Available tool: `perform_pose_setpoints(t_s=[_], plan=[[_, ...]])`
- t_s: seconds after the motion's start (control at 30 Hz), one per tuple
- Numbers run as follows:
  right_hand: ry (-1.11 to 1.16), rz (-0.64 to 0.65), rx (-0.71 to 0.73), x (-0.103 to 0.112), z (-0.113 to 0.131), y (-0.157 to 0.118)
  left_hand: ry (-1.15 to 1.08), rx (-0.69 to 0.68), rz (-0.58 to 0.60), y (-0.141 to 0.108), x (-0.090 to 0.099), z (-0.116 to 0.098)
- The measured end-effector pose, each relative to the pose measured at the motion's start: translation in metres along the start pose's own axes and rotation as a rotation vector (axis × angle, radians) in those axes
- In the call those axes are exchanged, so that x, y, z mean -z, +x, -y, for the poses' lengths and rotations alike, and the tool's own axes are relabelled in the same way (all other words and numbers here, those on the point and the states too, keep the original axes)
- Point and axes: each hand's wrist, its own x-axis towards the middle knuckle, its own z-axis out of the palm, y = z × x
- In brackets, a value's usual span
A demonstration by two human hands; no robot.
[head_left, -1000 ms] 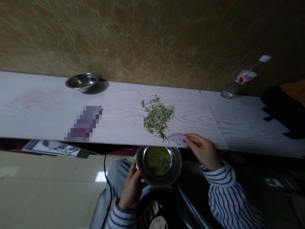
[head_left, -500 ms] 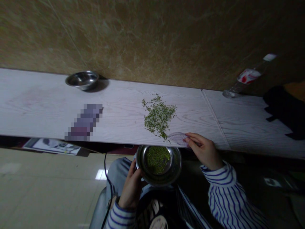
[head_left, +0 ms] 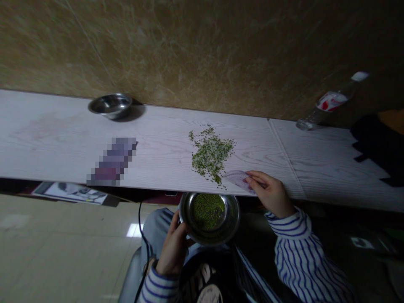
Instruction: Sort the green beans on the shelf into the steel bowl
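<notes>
My left hand [head_left: 174, 246] grips the left rim of a steel bowl [head_left: 232, 223], held just below the table's front edge over my lap. Green beans [head_left: 208, 210], likely mung beans, cover the bowl's bottom. Between the fingertips of my right hand [head_left: 271, 191] is a clear plastic protractor [head_left: 236, 179], held close to the tabletop near its front edge. To the left of the protractor's tip, a scattered patch of the same small green beans [head_left: 212, 153] lies on the white wood-grain table [head_left: 164, 147].
A second steel bowl [head_left: 110, 107] stands by the wall at the back left. In front of it lies a pixelated flat object [head_left: 113, 162]. A plastic bottle [head_left: 331, 102] and a dark bag [head_left: 378, 143] are on the right. A black cable [head_left: 139, 223] hangs below the table.
My right hand and the protractor have shifted slightly away from the front edge, and the protractor's angle has turned a little. The left hand and bowl are almost unchanged.
</notes>
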Motion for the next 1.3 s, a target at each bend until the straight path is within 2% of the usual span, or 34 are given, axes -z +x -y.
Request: perform_pose_setpoints(t_s=[0.4,1.3], plan=[[-0.042,0.052,0.024,-0.007,0.001,-0.006,0.007,0.003,-0.006,0.001,-0.001,0.001],[-0.055,0.068,0.029,-0.004,0.005,-0.014,0.005,-0.004,0.004,0.002,0.004,0.006]])
